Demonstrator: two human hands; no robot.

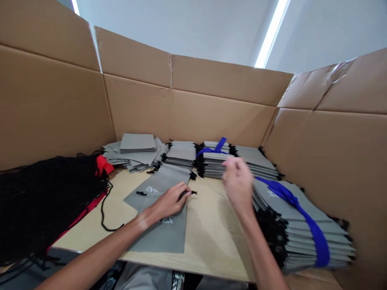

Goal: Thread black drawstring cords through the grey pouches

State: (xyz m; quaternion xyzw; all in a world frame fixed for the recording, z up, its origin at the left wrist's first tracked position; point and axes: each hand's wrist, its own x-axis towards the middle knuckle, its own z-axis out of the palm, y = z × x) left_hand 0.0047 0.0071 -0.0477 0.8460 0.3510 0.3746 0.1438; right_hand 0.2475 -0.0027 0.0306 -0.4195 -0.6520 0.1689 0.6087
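My left hand (169,201) rests on a flat grey drawstring pouch (165,233) lying on the wooden table (208,237), fingertips pinching the black cord at the pouch's top edge. A second grey pouch (163,181) with white lettering lies partly under it. My right hand (238,181) is raised and blurred above the table, fingers loosely curled, holding nothing that I can see. It hovers next to a stack of grey pouches bound by a blue ribbon (302,225).
More grey pouch stacks (211,159) line the back, one tied with blue ribbon; loose ones (136,149) lie at back left. A heap of black cords on red fabric (45,197) fills the left. Tall cardboard walls (193,108) surround the table.
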